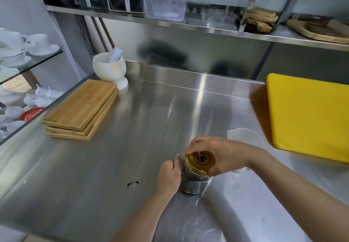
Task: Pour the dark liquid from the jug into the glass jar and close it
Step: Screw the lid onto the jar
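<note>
A glass jar [194, 184] with dark liquid inside stands upright on the steel counter [132, 128], near its front. A gold lid [200, 161] sits on top of the jar. My right hand [221, 154] is wrapped over the lid from the right, fingers around its rim. My left hand [170, 175] grips the jar's side from the left. Behind my right hand stands a translucent white plastic jug [243, 137], partly hidden; I see no liquid in it.
A small dark spill [132, 183] marks the counter left of the jar. Stacked bamboo trays [81, 109] and a white mortar with pestle [111, 69] sit at the back left. A yellow cutting board [309, 117] lies at the right. Shelves hang above.
</note>
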The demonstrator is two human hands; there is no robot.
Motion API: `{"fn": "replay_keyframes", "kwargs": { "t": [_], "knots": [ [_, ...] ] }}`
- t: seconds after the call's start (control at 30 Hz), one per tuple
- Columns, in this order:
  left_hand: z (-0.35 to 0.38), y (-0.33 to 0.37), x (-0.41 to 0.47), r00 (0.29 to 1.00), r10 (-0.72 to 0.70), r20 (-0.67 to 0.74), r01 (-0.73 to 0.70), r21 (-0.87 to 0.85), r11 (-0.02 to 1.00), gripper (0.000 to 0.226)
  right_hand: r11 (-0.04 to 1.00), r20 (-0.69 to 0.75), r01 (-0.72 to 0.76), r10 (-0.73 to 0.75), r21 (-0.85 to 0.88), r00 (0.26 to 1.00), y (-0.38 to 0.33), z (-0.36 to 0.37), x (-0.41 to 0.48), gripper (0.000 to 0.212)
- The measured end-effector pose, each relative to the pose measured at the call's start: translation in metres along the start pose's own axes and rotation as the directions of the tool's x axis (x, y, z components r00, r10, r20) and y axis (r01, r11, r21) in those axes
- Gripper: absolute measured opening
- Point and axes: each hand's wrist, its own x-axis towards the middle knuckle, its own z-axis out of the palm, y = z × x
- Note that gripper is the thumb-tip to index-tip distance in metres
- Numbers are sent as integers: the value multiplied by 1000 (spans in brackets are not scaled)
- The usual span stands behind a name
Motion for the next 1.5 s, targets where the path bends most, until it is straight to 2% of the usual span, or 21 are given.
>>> {"fn": "replay_keyframes", "kwargs": {
  "t": [0.17,0.57,0.7,0.8,0.87,0.97,1.03,1.1,1.17,1.2,1.33,1.43,1.5],
  "knots": [
    [0,1,-1,1000,6,-4,-6,15,1000,55,999,-56,-46,46,3,997,6,-3,-5,70],
    [2,0,-2,1000,-5,-27,5,-18,1000,58,995,93,12,-3,-95,996,-2,-1,3,70],
    [3,-1,-3,999,-8,-31,7,-17,1000,58,993,110,-11,24,-121,994,-4,-4,5,67],
    [3,-1,-3,1000,-8,-28,8,-5,1000,57,954,90,-123,153,-274,984,-13,-5,5,65],
    [3,-2,-3,1000,-13,-15,13,-10,1000,57,871,17,-196,228,-451,974,-18,-1,8,72],
    [4,-2,-3,1000,-28,7,28,-41,999,57,789,-103,-228,207,-571,973,-20,6,14,85],
    [5,-1,-3,999,-35,7,35,-54,998,58,823,-98,-245,227,-513,969,-18,4,13,88],
    [5,-1,-3,1000,-29,-4,29,-43,999,58,906,12,-237,257,-352,966,-15,-3,10,81],
    [5,-1,-4,1000,-16,-6,15,-37,999,58,970,140,-153,181,-189,973,-14,-11,5,75],
    [4,-2,-4,1000,-12,-7,11,-33,999,59,981,177,-101,131,-166,975,-14,-13,4,74],
    [4,-3,-4,1000,-8,-13,8,-18,1000,59,977,200,-16,59,-212,978,-16,-16,3,69],
    [4,-4,-3,1000,-12,-13,12,-16,1000,57,965,164,-53,97,-256,982,-19,-14,4,60],
    [5,-5,-3,1000,-9,-10,9,-24,1000,56,928,112,-134,183,-348,977,-22,-11,6,60]
  ]
}}
